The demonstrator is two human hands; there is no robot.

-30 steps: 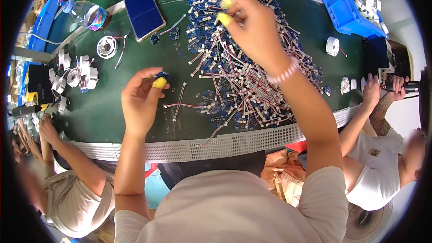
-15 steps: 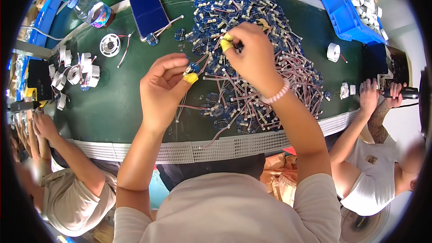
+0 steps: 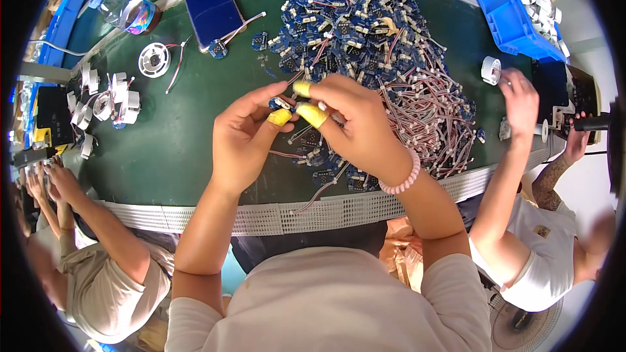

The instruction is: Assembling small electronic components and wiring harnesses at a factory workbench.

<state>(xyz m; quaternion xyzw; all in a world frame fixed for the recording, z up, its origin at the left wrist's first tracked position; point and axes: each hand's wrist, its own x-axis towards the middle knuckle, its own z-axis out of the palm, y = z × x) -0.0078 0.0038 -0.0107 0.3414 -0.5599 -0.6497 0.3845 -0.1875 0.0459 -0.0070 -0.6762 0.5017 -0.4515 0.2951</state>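
My left hand [image 3: 241, 133] pinches a small blue circuit board [image 3: 282, 102] between its fingers and a thumb with a yellow finger cover. My right hand [image 3: 352, 124], with yellow covers on thumb and forefinger, meets it from the right. Its fingertips are closed beside the board, and a bit of a white plug shows between them; most of that wire lead is hidden. Behind and right of both hands spreads a big heap of blue circuit boards [image 3: 352, 32]. Many red, white and black wire leads [image 3: 424, 117] with white plugs lie on its near right side.
White round housings [image 3: 120, 101] sit at the left; one white ring part [image 3: 154, 60] lies nearer. A dark blue tablet-like panel [image 3: 212, 6] and a bottle [image 3: 127, 12] stand farther back. Blue bins [image 3: 502, 13] line the far right. Co-workers sit on both sides; one's hand [image 3: 521, 101] reaches over the table.
My right hand has come back from the heap, down and left, to the board in my left hand. The right-hand co-worker's hand has moved to a white round housing.
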